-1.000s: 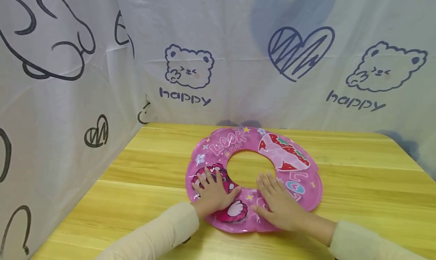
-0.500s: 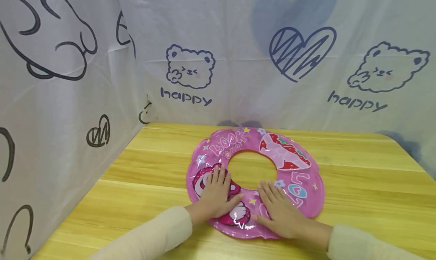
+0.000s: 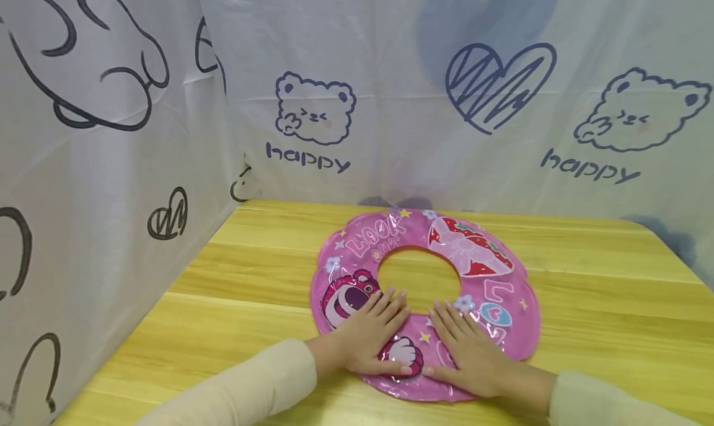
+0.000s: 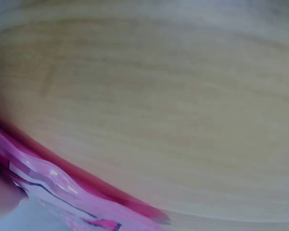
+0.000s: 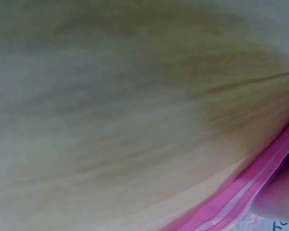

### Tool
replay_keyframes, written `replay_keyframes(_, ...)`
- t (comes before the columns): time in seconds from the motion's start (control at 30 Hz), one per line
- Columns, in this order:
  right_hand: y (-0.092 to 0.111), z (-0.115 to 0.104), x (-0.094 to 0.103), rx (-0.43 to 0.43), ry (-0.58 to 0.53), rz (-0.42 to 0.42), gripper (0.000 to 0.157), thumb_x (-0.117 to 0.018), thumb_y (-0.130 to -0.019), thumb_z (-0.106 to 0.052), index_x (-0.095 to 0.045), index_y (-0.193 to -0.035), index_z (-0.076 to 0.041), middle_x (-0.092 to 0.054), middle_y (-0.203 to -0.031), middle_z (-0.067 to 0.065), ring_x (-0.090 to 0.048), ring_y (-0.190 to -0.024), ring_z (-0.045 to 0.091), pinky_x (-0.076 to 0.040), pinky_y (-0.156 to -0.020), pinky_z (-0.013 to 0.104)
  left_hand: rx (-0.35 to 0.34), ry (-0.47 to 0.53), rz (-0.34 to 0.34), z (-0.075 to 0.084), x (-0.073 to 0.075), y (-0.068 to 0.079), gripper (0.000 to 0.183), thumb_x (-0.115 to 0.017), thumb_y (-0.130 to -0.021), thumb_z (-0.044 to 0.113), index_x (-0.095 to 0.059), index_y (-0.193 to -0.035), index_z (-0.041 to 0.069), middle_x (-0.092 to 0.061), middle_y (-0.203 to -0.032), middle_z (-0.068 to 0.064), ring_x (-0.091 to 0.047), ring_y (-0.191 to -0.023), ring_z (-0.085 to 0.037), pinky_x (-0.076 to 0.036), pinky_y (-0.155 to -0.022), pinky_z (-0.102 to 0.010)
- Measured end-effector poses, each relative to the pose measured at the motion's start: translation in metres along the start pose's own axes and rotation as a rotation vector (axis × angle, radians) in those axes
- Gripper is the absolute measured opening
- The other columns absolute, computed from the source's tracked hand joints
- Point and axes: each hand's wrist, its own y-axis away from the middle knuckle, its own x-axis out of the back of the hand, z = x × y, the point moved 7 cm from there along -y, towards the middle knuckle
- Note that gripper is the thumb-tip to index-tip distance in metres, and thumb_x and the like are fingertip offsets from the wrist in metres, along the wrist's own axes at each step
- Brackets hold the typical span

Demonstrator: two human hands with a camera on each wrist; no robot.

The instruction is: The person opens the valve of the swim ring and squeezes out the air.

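A pink inflatable swim ring [image 3: 340,246] lies on the wooden table [image 3: 223,277], printed with a bear, a strawberry heart and white letters. It looks only partly filled, with wrinkled edges. My left hand [image 3: 370,336] rests flat on its near left part, below the bear's face, fingers extended toward the centre hole. On the near right part lies my right hand [image 3: 474,351], palm down with straight fingers. The two thumbs point at each other over the near rim. In the left wrist view the ring's edge [image 4: 86,192] runs along the lower left; the right wrist view has its edge [image 5: 231,202] at lower right.
A white cloth [image 3: 401,134] with bear and heart drawings hangs behind the table's far edge. Another cloth [image 3: 111,178] with black line drawings hangs along the left side. Wood surface shows through the ring's hole and on both sides of it.
My left hand has slid right across the ring, off the bear's face and closer to my right hand. The ring has shifted slightly right and toward me; my right hand has moved slightly too.
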Motion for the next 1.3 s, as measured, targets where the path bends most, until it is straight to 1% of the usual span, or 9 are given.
replay_keyframes(0.23,-0.001,0.002,-0.005,0.010,0.028,-0.008,0.084,-0.048,-0.088,-0.058,-0.028,-0.144,0.001,-0.023,-0.152,0.021,-0.020,-0.140,0.039,0.023,-0.105,0.011,0.019,-0.008,-0.038,0.002,-0.007,0.001,0.093,-0.034,-0.085,0.072,-0.017,-0.149,0.007,-0.009,-0.156,-0.016,-0.009,-0.144,-0.034,-0.014,-0.117,-0.046)
replay_keyframes(0.53,-0.002,0.001,-0.005,0.037,0.026,0.003,0.083,-0.049,-0.088,-0.057,-0.030,-0.143,0.002,-0.026,-0.150,0.022,-0.023,-0.139,0.039,0.023,-0.104,0.010,0.032,0.006,-0.052,0.000,-0.012,0.002,0.092,-0.036,-0.084,0.072,-0.020,-0.148,0.008,-0.011,-0.156,-0.015,-0.011,-0.144,-0.033,-0.015,-0.117,-0.046)
replay_keyframes(0.63,-0.002,0.000,-0.004,0.056,0.029,0.008,0.082,-0.048,-0.088,-0.057,-0.030,-0.142,0.002,-0.027,-0.150,0.022,-0.025,-0.138,0.040,0.023,-0.104,0.009,0.039,0.052,-0.062,0.000,-0.012,0.002,0.092,-0.038,-0.085,0.070,-0.018,-0.149,0.008,-0.010,-0.156,-0.015,-0.010,-0.144,-0.033,-0.014,-0.117,-0.046)
replay_keyframes(0.73,-0.002,0.002,-0.005,0.083,0.045,0.009,0.082,-0.048,-0.088,-0.057,-0.032,-0.142,0.002,-0.028,-0.149,0.022,-0.026,-0.137,0.041,0.023,-0.105,0.010,0.049,0.136,-0.078,0.001,-0.013,0.002,0.090,-0.039,-0.086,0.068,-0.016,-0.149,0.007,-0.007,-0.156,-0.015,-0.007,-0.144,-0.033,-0.011,-0.117,-0.048)
replay_keyframes(0.87,-0.001,0.008,-0.005,0.111,0.053,-0.007,0.081,-0.048,-0.088,-0.057,-0.032,-0.142,0.000,-0.028,-0.150,0.020,-0.025,-0.138,0.040,0.023,-0.106,0.011,0.063,0.207,-0.099,0.004,-0.013,0.002,0.091,-0.036,-0.087,0.068,-0.013,-0.149,0.007,-0.003,-0.157,-0.015,-0.002,-0.144,-0.033,-0.008,-0.117,-0.049)
replay_keyframes(0.97,0.000,0.011,-0.004,0.119,0.032,-0.027,0.081,-0.047,-0.089,-0.057,-0.030,-0.143,0.000,-0.025,-0.151,0.020,-0.022,-0.138,0.041,0.023,-0.106,0.011,0.048,0.151,-0.093,0.005,-0.010,0.002,0.093,-0.034,-0.086,0.071,-0.012,-0.149,0.007,-0.004,-0.156,-0.015,-0.005,-0.144,-0.033,-0.010,-0.117,-0.047)
replay_keyframes(1.1,0.001,0.012,-0.002,0.151,0.053,-0.033,0.081,-0.046,-0.089,-0.057,-0.030,-0.143,0.001,-0.025,-0.151,0.021,-0.022,-0.138,0.041,0.022,-0.106,0.011,-0.011,0.013,-0.036,0.007,-0.003,0.003,0.095,-0.033,-0.083,0.075,-0.015,-0.149,0.009,-0.009,-0.156,-0.015,-0.011,-0.144,-0.033,-0.014,-0.117,-0.047)
replay_keyframes(1.2,0.004,0.015,0.000,0.214,0.113,-0.010,0.081,-0.046,-0.089,-0.058,-0.030,-0.143,0.001,-0.027,-0.150,0.021,-0.023,-0.139,0.038,0.021,-0.108,0.013,-0.050,-0.038,0.009,0.003,0.001,0.003,0.094,-0.035,-0.083,0.075,-0.017,-0.149,0.010,-0.012,-0.156,-0.014,-0.014,-0.144,-0.032,-0.015,-0.117,-0.049)
replay_keyframes(1.3,0.007,0.020,0.003,0.288,0.166,0.043,0.082,-0.047,-0.088,-0.059,-0.032,-0.143,0.000,-0.030,-0.149,0.019,-0.019,-0.142,0.030,0.017,-0.112,0.015,-0.071,-0.044,0.015,-0.004,0.005,0.003,0.094,-0.038,-0.082,0.074,-0.017,-0.149,0.010,-0.012,-0.156,-0.014,-0.013,-0.144,-0.033,-0.014,-0.116,-0.050)
